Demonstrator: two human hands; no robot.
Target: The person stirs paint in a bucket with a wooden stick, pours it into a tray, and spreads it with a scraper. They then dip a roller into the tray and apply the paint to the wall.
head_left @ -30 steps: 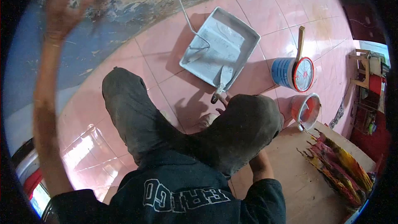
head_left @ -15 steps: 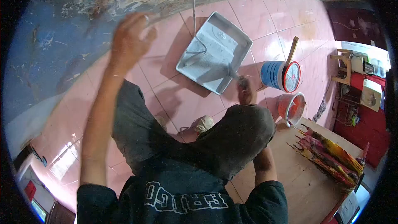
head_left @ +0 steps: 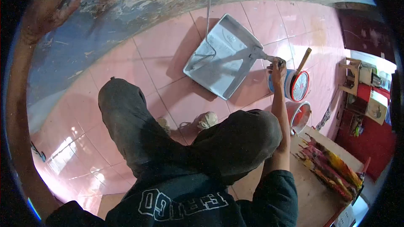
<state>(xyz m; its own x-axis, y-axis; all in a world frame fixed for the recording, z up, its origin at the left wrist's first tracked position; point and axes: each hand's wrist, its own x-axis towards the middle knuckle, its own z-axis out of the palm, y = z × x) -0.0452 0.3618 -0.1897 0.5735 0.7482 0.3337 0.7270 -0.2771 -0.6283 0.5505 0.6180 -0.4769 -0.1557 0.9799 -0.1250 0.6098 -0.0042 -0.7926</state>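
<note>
My right hand (head_left: 277,71) grips a pale, paint-coated paintbrush (head_left: 261,54), its head over the right rim of the grey paint tray (head_left: 248,82). Whitish paint coats the inside of that tray. A paint roller (head_left: 209,21) with an orange handle leans out of it towards the wall, its wire frame dipping into the tray. Far up on the left, my left hand (head_left: 52,10) is raised over the patchy blue wall (head_left: 63,59), empty, fingers apart; the frame edge dims part of it.
Just beyond my right hand stands a blue paint bucket (head_left: 300,87) with a red rim and a wooden stick (head_left: 304,61). A clear bucket (head_left: 299,117) with reddish insides sits nearer me. Colourful cloth (head_left: 332,164) lies on a board at right. Pink tiles (head_left: 168,38) cover the floor.
My left hand has swung outward to the upper left, over the wall. My right hand has moved up from beside the knee, bringing the paintbrush to the tray's right rim.
</note>
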